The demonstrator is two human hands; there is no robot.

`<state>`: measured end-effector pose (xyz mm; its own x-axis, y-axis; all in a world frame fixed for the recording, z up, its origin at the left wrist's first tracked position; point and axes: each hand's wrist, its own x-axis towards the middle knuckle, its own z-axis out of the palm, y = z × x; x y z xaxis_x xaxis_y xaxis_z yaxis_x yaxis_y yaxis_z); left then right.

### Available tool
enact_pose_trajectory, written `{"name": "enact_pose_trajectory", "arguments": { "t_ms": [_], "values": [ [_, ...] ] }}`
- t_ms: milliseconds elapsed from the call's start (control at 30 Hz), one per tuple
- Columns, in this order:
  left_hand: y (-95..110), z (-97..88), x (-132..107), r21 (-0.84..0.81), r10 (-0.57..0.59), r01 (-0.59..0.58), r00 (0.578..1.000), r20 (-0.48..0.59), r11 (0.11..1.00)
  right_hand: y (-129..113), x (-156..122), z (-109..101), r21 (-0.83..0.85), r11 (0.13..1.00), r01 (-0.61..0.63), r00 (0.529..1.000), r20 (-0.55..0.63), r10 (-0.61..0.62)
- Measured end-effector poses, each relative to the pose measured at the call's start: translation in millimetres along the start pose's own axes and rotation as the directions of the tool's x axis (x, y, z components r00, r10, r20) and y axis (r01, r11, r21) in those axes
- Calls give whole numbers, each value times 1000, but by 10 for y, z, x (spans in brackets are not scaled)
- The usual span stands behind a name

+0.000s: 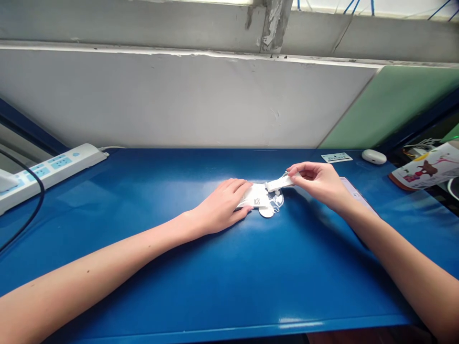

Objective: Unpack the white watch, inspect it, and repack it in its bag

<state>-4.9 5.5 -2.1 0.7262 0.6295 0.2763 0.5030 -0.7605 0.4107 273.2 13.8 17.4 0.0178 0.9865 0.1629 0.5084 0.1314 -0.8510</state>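
Note:
My left hand (226,203) is closed on a flat white packet (255,197) with a small square code printed on it. Its fingers lie over the far side and the thumb along the near edge, so the packet's left part is hidden. In a pinch, my right hand (315,181) holds a slim white strip-shaped piece (279,183), slanting down to the left above the packet's right end. Just below that piece are a white disc (266,211) and a thin white looped cord (277,202), close beside the packet.
All this is on a blue table (229,277). A white power strip (59,165) with a black cable (41,200) is at the left. Toward the right are a card (337,157), a white earbud case (374,156), a phone-like slab (356,193) partly under my right arm, and a printed calendar-like stand (426,167).

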Motion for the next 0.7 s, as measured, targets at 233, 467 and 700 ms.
{"name": "enact_pose_trajectory", "arguments": {
  "t_ms": [233, 467, 700],
  "values": [
    [5, 14, -13, -6, -21, 21, 1000, -16, 1000, 36, 0, 35, -18, 999, -46, 996, 71, 47],
    [19, 17, -6, -16, -43, 43, 998, -34, 999, -9, -160, 267, 62, 998, 29, 995, 93, -35],
    [7, 25, -15, 19, -41, 41, 999, -4, 999, -79, -253, 297, -200, 936, 291, 956, 109, -274]
  ]
}}
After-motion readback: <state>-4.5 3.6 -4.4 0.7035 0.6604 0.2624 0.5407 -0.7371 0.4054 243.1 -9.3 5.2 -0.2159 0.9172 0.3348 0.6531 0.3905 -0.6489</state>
